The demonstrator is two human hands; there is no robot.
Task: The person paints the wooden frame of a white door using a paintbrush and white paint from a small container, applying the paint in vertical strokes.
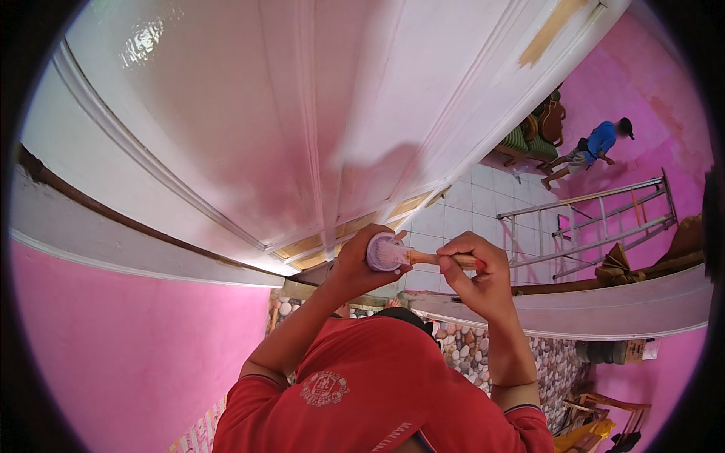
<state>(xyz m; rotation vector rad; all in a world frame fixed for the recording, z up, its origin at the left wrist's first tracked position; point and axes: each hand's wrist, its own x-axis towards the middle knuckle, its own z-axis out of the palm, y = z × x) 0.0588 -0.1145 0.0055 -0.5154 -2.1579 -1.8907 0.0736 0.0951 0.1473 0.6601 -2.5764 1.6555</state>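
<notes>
My left hand [356,264] is wrapped round a small round cup of pale paint [384,255], its mouth tilted up toward me. In my right hand [481,273] is a paintbrush [424,257], gripped by its wooden handle between thumb and fingers. The brush head, coated in whitish paint, lies in the cup's mouth at its right side. Beyond my hands stands a panelled door [249,113], mostly covered in glossy white paint. Bare tan wood panels [308,260] show low on it, and another unpainted strip [550,34] shows near its upper right edge.
To the right, an aluminium ladder [596,219] stands on white floor tiles [474,198]. Farther off, a person in a blue shirt [600,140] is by a pink wall [642,83], near green-cushioned furniture [540,147]. The door frame [151,245] runs along the left. Pebble-patterned flooring [464,343] lies below me.
</notes>
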